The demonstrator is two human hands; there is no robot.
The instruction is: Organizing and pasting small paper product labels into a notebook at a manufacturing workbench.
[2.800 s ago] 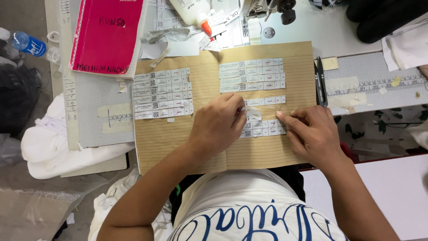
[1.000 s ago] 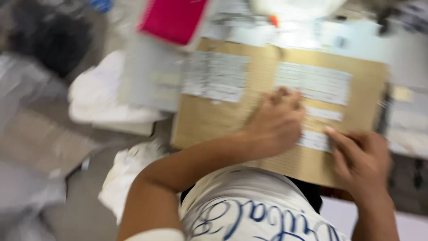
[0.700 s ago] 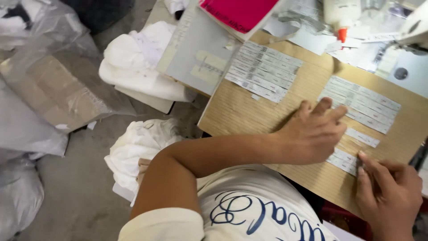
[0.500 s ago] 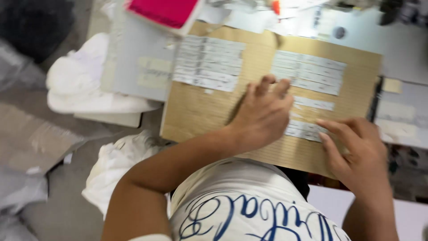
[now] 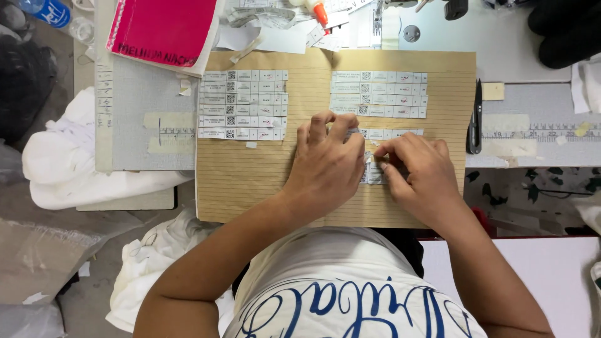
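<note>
An open brown folder of lined card [image 5: 250,181] lies in front of me with rows of small white printed labels stuck on it: one block on the left page [image 5: 243,104], another on the right page [image 5: 379,94]. My left hand [image 5: 325,166] rests on the fold, fingertips pressing down near the lower right rows. My right hand [image 5: 416,175] pinches a small white label [image 5: 370,170] against the right page, thumb and forefinger together. Both hands hide most of the lower label rows.
A red notebook [image 5: 164,28] lies at the upper left on a grey cutting mat [image 5: 141,94]. Black thread snips [image 5: 476,119] sit right of the folder. A glue bottle [image 5: 316,9] and paper scraps lie above. White cloth [image 5: 69,156] is piled left.
The view swung left and down towards the floor, then came back over the folder. My hands stayed on the lower right label rows, and the right hand moved in closer to the left.
</note>
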